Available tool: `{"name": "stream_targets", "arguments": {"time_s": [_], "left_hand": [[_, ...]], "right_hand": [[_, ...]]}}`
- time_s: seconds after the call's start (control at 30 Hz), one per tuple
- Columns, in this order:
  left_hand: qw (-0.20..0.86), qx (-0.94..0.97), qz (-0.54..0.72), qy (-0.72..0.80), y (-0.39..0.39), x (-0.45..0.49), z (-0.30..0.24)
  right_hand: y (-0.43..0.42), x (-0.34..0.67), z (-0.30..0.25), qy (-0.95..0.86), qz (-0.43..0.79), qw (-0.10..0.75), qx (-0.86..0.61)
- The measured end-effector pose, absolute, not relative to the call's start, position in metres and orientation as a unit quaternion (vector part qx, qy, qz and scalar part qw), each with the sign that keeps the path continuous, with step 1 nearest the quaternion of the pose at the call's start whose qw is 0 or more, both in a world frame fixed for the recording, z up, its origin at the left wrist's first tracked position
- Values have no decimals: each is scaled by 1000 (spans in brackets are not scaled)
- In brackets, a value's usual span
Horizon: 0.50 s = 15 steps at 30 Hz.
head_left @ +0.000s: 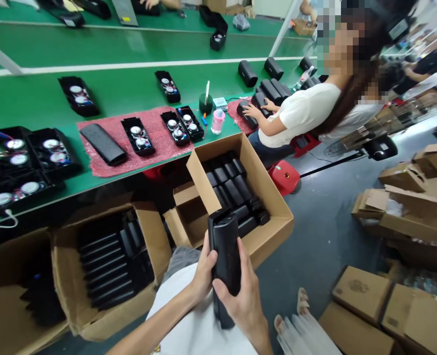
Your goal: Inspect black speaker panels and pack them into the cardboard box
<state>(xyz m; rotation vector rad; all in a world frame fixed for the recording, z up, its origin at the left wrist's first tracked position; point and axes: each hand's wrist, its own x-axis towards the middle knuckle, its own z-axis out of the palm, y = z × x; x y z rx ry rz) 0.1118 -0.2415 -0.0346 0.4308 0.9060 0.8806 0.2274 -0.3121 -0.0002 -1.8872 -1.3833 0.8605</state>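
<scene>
Both of the wearer's hands are nearest, closed around one long black casing (228, 256): the left hand (202, 271) grips its left side, the right hand (245, 296) its right, thumbs on the body. The casing is held lengthwise in front of the white shirt, its far end overlapping, in this view, the near edge of an open brown carton (268, 241). Similar black casings (235, 192) lie in rows inside that carton. To the left, another carton (148, 236) holds stacked black parts (107, 266). Beyond, on the green bench (129, 88), red bubble wrap (107, 116) carries a closed black casing (102, 143) and open shells (137, 135) with round silver pieces. At the far right of the bench, a co-worker (307, 108) rests both hands on black casings. Farther left, a grey box (124, 10) bears a yellow label (127, 20), too small to read; at near right, dark printing on a closed carton (359, 286) is too blurred to make out
</scene>
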Motion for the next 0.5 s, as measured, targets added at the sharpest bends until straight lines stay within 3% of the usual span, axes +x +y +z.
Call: {"name": "stream_targets", "arguments": {"time_s": [0.23,0.4,0.5], "left_hand": [[769,221,358,482,-228,156,-73],[752,200,333,532,-218,206,-84],[786,148,295,524,-209,237,-92]], "right_hand": [[-303,272,-33,-482,386,327,-715],[-313,321,-88,-277,528,536,-598],[-297,343,-116,-219,588,578,-523]]}}
